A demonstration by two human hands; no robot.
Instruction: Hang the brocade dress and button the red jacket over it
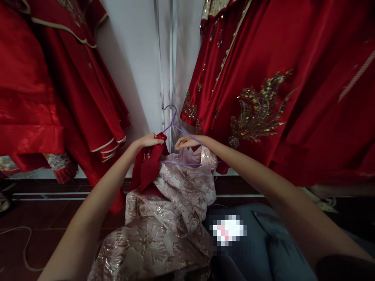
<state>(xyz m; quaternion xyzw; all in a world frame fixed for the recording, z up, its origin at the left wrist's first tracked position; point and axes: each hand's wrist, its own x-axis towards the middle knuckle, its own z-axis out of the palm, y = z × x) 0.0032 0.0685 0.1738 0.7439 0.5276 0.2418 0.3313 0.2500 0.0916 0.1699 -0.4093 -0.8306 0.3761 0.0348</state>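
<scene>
A purple wire hanger (pixel 187 132) stands upright in the middle, its hook beside a pale vertical metal strip. My left hand (pixel 151 139) is closed on the top edge of a red garment (pixel 150 169) near the hanger's left arm. Loosely bent, the fingers of my right hand (pixel 186 143) hang at the hanger's right arm, with nothing visible in them. Below both hands a pale pink and gold brocade dress (pixel 184 191) falls in folds over my lap. Its right shoulder lies over the hanger's right end. The hanger's lower bar crosses in front of the neckline.
Long red gowns hang on the left (pixel 70 86) and right (pixel 258 58), the right one with a gold sequin motif (pixel 260 109). A white wall (pixel 129 50) lies between them. Blue-grey trousers (pixel 263 234) carry a blurred bright patch. A pale cable (pixel 27 249) runs over dark floor tiles.
</scene>
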